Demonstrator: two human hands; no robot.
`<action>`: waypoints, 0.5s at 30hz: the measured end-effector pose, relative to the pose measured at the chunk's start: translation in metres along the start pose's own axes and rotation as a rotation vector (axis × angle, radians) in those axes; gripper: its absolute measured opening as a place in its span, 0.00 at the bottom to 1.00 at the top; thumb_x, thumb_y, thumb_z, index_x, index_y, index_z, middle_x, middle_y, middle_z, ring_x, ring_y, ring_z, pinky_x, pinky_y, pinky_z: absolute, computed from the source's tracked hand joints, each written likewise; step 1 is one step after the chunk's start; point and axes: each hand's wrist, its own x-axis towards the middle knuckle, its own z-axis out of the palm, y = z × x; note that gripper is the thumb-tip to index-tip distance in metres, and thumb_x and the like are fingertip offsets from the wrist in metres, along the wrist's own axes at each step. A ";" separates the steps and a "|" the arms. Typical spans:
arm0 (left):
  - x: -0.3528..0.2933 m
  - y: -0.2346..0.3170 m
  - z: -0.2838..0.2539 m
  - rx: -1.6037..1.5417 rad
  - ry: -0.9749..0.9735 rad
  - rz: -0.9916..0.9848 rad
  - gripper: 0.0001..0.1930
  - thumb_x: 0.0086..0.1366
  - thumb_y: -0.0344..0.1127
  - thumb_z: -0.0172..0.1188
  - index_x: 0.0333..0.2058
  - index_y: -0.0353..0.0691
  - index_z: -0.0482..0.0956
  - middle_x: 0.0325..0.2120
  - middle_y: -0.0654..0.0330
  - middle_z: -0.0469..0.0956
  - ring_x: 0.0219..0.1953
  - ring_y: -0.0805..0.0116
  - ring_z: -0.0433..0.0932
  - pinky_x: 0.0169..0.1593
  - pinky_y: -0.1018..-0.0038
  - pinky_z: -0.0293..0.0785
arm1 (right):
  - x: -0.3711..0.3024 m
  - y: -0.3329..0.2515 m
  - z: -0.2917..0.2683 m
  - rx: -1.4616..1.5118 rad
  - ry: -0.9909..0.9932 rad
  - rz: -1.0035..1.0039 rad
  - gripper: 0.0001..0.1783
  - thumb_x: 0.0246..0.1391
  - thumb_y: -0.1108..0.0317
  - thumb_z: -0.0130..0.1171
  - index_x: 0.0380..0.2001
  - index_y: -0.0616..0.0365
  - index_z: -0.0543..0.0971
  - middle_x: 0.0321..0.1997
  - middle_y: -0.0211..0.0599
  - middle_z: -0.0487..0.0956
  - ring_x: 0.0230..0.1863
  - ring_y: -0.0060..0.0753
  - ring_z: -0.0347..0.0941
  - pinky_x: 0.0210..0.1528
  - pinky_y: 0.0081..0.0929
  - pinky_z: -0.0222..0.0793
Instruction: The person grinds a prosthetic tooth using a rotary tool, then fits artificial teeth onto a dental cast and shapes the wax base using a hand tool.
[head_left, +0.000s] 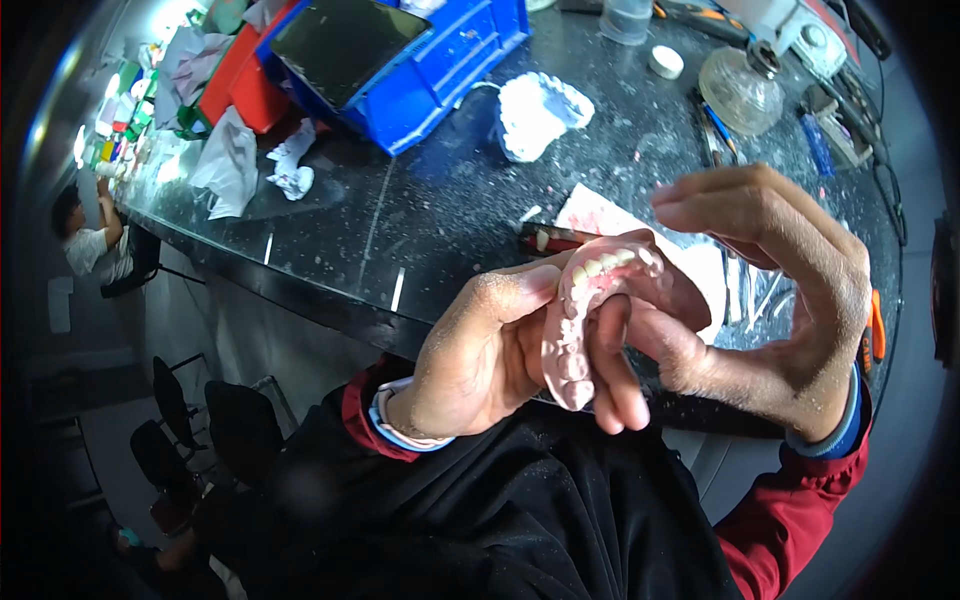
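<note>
A pinkish dental cast, horseshoe-shaped, is gripped in my left hand, its thumb on the outer side and fingers curled through the inner arch. Several cream-coloured teeth sit along its upper front part, with pink material beside them. My right hand is curved around the cast's right side, fingers apart from the thumb. Its thumb reaches to the inner edge of the cast, and the bent fingers hover above without gripping it. Dust covers both hands. Under the cast lies a white paper with pink stains, partly hidden.
A white dental cast stands on the dark, dusty bench near a blue bin. Crumpled tissues lie at left. A glass burner, white cap and slim tools sit at the far right. Another person sits far left.
</note>
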 end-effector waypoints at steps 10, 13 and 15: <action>-0.001 0.006 0.002 0.121 -0.159 0.065 0.24 0.62 0.33 0.39 0.55 0.29 0.48 0.48 0.46 0.65 0.48 0.56 0.69 0.53 0.66 0.66 | 0.009 -0.002 -0.007 0.124 -0.025 0.042 0.12 0.36 0.75 0.61 0.30 0.63 0.76 0.31 0.42 0.76 0.34 0.37 0.75 0.34 0.26 0.70; 0.000 0.002 0.004 0.087 -0.112 0.137 0.32 0.54 0.19 0.49 0.56 0.30 0.45 0.48 0.48 0.65 0.49 0.58 0.68 0.54 0.66 0.63 | 0.011 0.003 -0.009 0.265 -0.103 0.017 0.10 0.40 0.74 0.59 0.30 0.64 0.77 0.33 0.43 0.77 0.38 0.41 0.74 0.40 0.32 0.69; 0.001 -0.001 0.008 0.120 -0.134 0.177 0.33 0.54 0.20 0.50 0.56 0.31 0.45 0.47 0.47 0.65 0.49 0.59 0.68 0.54 0.67 0.63 | 0.013 0.008 -0.008 0.310 -0.155 -0.034 0.11 0.41 0.73 0.57 0.32 0.64 0.77 0.33 0.43 0.77 0.42 0.44 0.73 0.44 0.34 0.67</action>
